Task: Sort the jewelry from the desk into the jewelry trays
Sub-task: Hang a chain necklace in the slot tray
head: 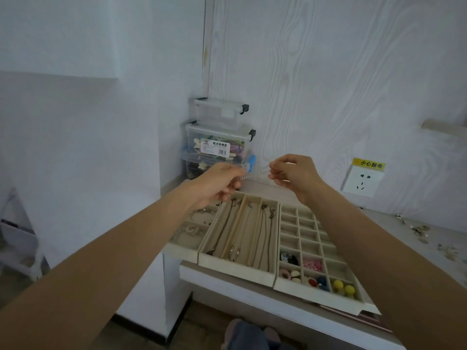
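Up by the wall, three clear boxes [219,140] stand stacked in the corner; the middle one bears a white label [215,147] printed 欧式收纳盒 with a barcode, the smaller print too fine to read. To the right, a yellow sticker [370,163] reading 小心触电 sits above a white socket [362,181].

Both hands are raised over the far edge of the trays, near each other. The left hand [219,184] has its fingers curled and pinches one end of a thin chain [249,176]; the right hand [293,173] pinches the other end between thumb and fingertips, the rest of its fingers bent. The chain runs almost level between them, in the air above the desk [394,226]; its finer detail is blurred.

Below, three beige trays lie side by side. The long tray [237,267] in the middle holds several chains laid lengthwise in its narrow lanes. The grid tray [318,296] on the right has small pieces in its near cells: yellow, red, blue, pink and black ones. The left tray [182,251], partly hidden by the left arm, holds a few pale pieces. Loose jewelry [420,232] lies scattered on the desk at far right, well apart from the trays.
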### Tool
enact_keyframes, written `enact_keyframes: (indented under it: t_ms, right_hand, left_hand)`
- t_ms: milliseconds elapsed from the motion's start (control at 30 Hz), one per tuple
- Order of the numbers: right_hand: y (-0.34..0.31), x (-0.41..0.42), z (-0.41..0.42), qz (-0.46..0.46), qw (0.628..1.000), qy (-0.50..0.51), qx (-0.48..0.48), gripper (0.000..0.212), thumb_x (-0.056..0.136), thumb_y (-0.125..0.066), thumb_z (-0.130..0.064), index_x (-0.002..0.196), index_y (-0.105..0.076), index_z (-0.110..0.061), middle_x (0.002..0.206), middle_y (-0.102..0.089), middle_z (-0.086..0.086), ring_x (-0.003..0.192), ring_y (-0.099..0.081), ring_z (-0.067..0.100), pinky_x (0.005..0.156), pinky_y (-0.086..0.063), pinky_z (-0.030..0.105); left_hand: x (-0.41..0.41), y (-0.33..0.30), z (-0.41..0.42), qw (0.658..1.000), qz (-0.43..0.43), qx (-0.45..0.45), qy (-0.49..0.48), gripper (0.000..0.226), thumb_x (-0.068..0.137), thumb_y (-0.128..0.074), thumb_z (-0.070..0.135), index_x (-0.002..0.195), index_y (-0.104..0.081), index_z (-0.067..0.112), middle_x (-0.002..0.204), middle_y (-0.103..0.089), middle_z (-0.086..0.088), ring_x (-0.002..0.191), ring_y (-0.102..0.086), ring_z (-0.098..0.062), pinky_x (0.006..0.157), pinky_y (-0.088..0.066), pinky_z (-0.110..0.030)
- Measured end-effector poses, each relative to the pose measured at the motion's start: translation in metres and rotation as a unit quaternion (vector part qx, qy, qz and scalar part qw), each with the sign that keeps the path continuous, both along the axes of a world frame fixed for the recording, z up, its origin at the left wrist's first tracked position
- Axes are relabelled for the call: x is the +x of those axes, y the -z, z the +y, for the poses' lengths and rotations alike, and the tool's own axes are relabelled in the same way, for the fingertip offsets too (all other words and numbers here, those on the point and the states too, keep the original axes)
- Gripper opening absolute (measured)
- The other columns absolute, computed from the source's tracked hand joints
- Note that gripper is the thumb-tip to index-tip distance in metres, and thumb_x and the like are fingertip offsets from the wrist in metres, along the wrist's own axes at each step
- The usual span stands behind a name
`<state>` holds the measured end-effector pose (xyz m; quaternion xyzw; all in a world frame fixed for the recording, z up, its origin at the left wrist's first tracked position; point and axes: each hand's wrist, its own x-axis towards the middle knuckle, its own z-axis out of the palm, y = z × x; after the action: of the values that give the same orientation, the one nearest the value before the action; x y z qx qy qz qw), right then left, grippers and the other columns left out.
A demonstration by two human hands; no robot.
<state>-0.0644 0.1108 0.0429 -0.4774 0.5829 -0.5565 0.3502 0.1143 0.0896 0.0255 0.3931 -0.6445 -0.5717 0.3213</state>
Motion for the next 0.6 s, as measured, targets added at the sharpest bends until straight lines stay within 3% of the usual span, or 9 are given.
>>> enact_keyframes:
  t_ms: [67, 167, 233, 367, 467, 600]
  right_hand:
    - [0.005, -0.009, -0.005, 0.098, 0.994, 0.05, -0.004, 0.01, 0.085, -0.064, -0.006, 0.076, -0.062, -0.006, 0.072, -0.062, 0.009, 0.058, -0.061, 0.013, 0.052, -0.049, 0.018]
    - [0.017, -0.017, -0.01, 0.263, 0.962, 0.077, 0.005, 0.008, 0.085, -0.064, -0.007, 0.077, -0.063, -0.005, 0.076, -0.065, 0.012, 0.056, -0.06, 0.014, 0.049, -0.047, 0.017]
    - [0.026, -0.017, -0.016, 0.323, 0.944, 0.066, 0.023, 0.009, 0.084, -0.065, -0.009, 0.076, -0.064, -0.006, 0.081, -0.067, 0.015, 0.063, -0.062, 0.021, 0.054, -0.049, 0.024]
    - [0.04, -0.008, -0.031, 0.388, 0.918, 0.044, 0.063, 0.006, 0.084, -0.067, -0.009, 0.08, -0.07, -0.006, 0.09, -0.07, 0.013, 0.083, -0.065, 0.025, 0.079, -0.055, 0.037]
    - [0.046, -0.002, -0.041, 0.406, 0.909, 0.022, 0.085, 0.008, 0.085, -0.064, -0.007, 0.084, -0.072, -0.006, 0.094, -0.069, 0.013, 0.088, -0.065, 0.025, 0.08, -0.054, 0.034]
    - [0.053, 0.002, -0.05, 0.448, 0.887, 0.007, 0.112, 0.012, 0.086, -0.059, -0.007, 0.093, -0.07, -0.005, 0.098, -0.068, 0.013, 0.091, -0.063, 0.026, 0.078, -0.053, 0.034]
  left_hand:
    - [0.007, -0.003, 0.002, 0.994, -0.088, -0.058, -0.024, 0.014, 0.095, -0.051, 0.02, 0.086, -0.058, 0.012, 0.06, -0.045, 0.005, 0.042, -0.03, -0.003, 0.038, -0.024, -0.015]
    - [0.014, -0.003, 0.004, 0.97, -0.189, -0.138, -0.066, 0.026, 0.091, -0.057, 0.017, 0.066, -0.063, 0.016, 0.054, -0.048, 0.006, 0.047, -0.036, -0.008, 0.046, -0.029, -0.02]
    - [0.014, -0.003, 0.007, 0.952, -0.235, -0.184, -0.072, 0.022, 0.088, -0.06, 0.017, 0.071, -0.07, 0.009, 0.055, -0.054, 0.003, 0.049, -0.042, -0.009, 0.051, -0.035, -0.021]
    - [0.005, 0.0, 0.014, 0.919, -0.319, -0.222, -0.062, 0.02, 0.083, -0.066, 0.022, 0.079, -0.072, 0.003, 0.066, -0.061, -0.005, 0.057, -0.05, -0.012, 0.055, -0.039, -0.02]
    - [-0.003, 0.002, 0.017, 0.904, -0.353, -0.235, -0.059, 0.027, 0.081, -0.066, 0.025, 0.073, -0.067, -0.001, 0.059, -0.052, -0.006, 0.053, -0.046, -0.014, 0.052, -0.036, -0.024]
    - [-0.01, 0.01, 0.014, 0.902, -0.376, -0.206, -0.052, 0.028, 0.079, -0.065, 0.019, 0.059, -0.047, 0.012, 0.054, -0.04, 0.001, 0.05, -0.04, -0.011, 0.053, -0.036, -0.024]
